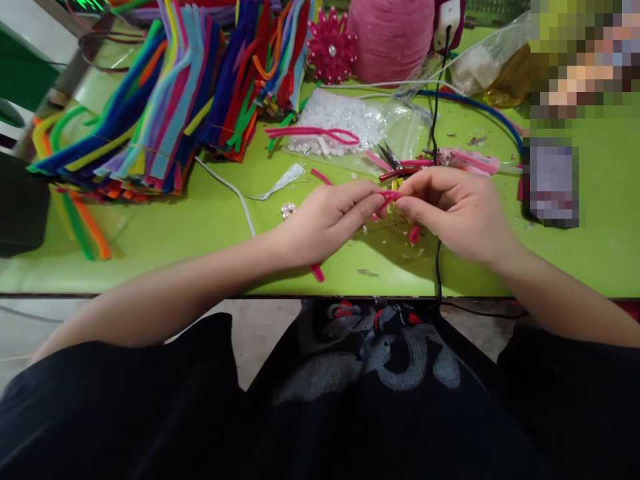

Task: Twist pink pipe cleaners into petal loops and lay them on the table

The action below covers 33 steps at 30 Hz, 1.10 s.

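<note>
Between the fingertips of both hands is a bent pink pipe cleaner (391, 195). My left hand (335, 217) is closed in a pinch on it, palm down. My right hand (455, 210) pinches its other side, with thumb and forefinger pressed together. A small pink loop (414, 234) lies below the right fingers; whether it joins the held piece I cannot tell. Just behind the hands, pliers (389, 159) with red and yellow grips lie partly hidden. Another pink pipe cleaner end (317, 273) sticks out beneath my left wrist.
Bundles of coloured pipe cleaners (165, 120) fill the back left. A bag of white beads (345, 117) bears a looped pink pipe cleaner. Behind stand a pink flower (332, 48) and a large pink spool (391, 40). A black cable (436, 100) crosses the green table (595, 267).
</note>
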Motion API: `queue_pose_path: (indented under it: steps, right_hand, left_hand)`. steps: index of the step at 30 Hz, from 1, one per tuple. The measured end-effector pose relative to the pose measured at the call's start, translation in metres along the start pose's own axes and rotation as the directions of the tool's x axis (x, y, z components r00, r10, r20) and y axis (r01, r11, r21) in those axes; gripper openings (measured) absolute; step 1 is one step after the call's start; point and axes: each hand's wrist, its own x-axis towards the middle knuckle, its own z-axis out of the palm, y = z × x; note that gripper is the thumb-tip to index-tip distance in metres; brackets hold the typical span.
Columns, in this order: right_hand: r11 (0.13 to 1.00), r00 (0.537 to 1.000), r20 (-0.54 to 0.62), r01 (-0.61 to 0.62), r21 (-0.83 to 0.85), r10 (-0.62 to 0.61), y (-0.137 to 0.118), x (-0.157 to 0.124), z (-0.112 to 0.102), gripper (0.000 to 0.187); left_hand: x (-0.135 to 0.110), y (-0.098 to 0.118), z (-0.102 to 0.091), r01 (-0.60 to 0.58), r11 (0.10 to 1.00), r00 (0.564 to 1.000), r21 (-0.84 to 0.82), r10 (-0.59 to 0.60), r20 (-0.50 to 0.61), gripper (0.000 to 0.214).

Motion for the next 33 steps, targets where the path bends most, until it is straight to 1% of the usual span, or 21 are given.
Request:
queue_pose_path:
  steps: [2, 6, 10, 14, 16, 19, 21, 24, 26, 28, 30, 32, 33]
  right_hand:
    - [0.998, 0.999, -0.025, -0.019, 0.065, 0.02, 0.002, 0.001, 0.003, 0.01]
    - [0.994, 0.997, -0.065, 0.044, 0.101, -0.038, 0.01, 0.003, 0.008, 0.009]
    - [0.996, 0.993, -0.083, 0.083, 0.042, -0.079, 0.012, 0.003, 0.01, 0.018]
    - [0.993, 0.988, -0.097, 0.12, 0.007, -0.119, 0.006, -0.001, 0.011, 0.021]
    - [0.991, 0.986, -0.091, 0.136, -0.012, -0.137, 0.004, -0.002, 0.011, 0.021]
    - [0.981, 0.979, -0.08, 0.182, -0.071, -0.187, 0.004, -0.003, 0.01, 0.016]
    - [0.963, 0.965, -0.081, 0.239, -0.124, -0.25, 0.004, -0.003, 0.008, 0.013]
    - [0.925, 0.935, -0.074, 0.329, -0.189, -0.347, 0.003, -0.003, 0.007, 0.013]
    - [0.91, 0.925, -0.063, 0.354, -0.215, -0.374, 0.003, -0.003, 0.006, 0.013]
    - [0.898, 0.919, -0.048, 0.368, -0.242, -0.39, 0.003, -0.004, 0.004, 0.009]
    - [0.856, 0.89, -0.014, 0.435, -0.279, -0.457, 0.004, -0.005, 0.003, 0.006]
    - [0.799, 0.851, 0.027, 0.504, -0.328, -0.525, 0.003, -0.006, 0.001, 0.01]
    - [0.781, 0.842, 0.043, 0.517, -0.352, -0.538, 0.003, -0.007, 0.001, 0.012]
  left_hand:
    - [0.0, 0.001, 0.002, 0.025, 0.999, 0.999, -0.047, -0.027, -0.041, 0.027]
    - [0.001, 0.003, 0.003, 0.068, 0.987, 0.997, -0.144, -0.072, -0.025, 0.025]
    - [-0.001, 0.002, 0.007, 0.14, 0.946, 0.99, -0.293, -0.14, 0.019, 0.035]
    - [-0.003, 0.0, 0.009, 0.181, 0.9, 0.983, -0.396, -0.164, 0.078, 0.045]
    - [-0.003, 0.0, 0.008, 0.206, 0.883, 0.978, -0.421, -0.179, 0.103, 0.046]
    - [-0.004, 0.001, 0.007, 0.231, 0.869, 0.972, -0.437, -0.192, 0.133, 0.04]
    - [-0.003, 0.001, 0.006, 0.23, 0.87, 0.972, -0.436, -0.187, 0.14, 0.035]
    - [-0.003, 0.002, 0.005, 0.248, 0.866, 0.968, -0.433, -0.2, 0.154, 0.033]
    - [-0.002, 0.001, 0.003, 0.262, 0.861, 0.962, -0.436, -0.198, 0.186, 0.035]
    - [0.0, 0.0, 0.0, 0.253, 0.864, 0.96, -0.436, -0.169, 0.221, 0.04]
    - [0.002, 0.0, -0.003, 0.251, 0.868, 0.953, -0.429, -0.144, 0.267, 0.046]
    - [0.004, 0.001, -0.007, 0.273, 0.869, 0.936, -0.412, -0.14, 0.324, 0.049]
    - [0.005, 0.001, -0.009, 0.283, 0.872, 0.927, -0.4, -0.141, 0.347, 0.05]
